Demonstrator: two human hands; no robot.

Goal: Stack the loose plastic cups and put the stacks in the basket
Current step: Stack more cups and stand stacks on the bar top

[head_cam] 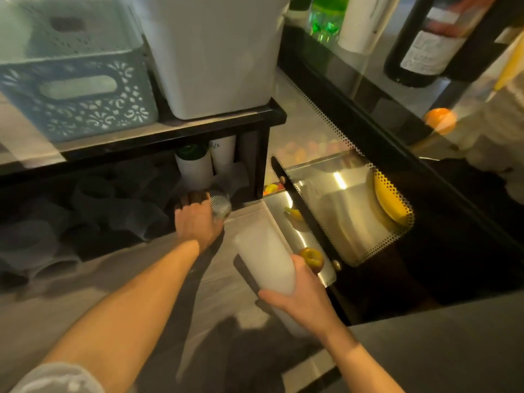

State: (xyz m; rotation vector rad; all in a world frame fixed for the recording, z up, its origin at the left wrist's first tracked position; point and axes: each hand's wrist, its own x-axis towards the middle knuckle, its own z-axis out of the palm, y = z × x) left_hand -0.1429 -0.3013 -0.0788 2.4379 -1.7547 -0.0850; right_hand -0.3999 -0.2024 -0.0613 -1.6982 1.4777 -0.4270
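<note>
My right hand (300, 296) grips a tall frosted white stack of plastic cups (265, 258), tilted with its far end pointing up and away over the counter. At the mouth of the dark lower shelf, my left hand (195, 219) curls its fingers round a clear ribbed plastic cup (220, 204) lying on its side. Several loose translucent cups (93, 211) lie jumbled in the shadow under the shelf to the left. A teal patterned basket (76, 80) stands on the shelf above, at the upper left.
A large white bin (215, 52) sits beside the basket. White cylinders (195, 168) stand at the back of the lower shelf. To the right are a perforated metal tray (354, 222) with a banana (388, 199), an apple (312, 258), bottles (431, 43) and an orange (439, 120).
</note>
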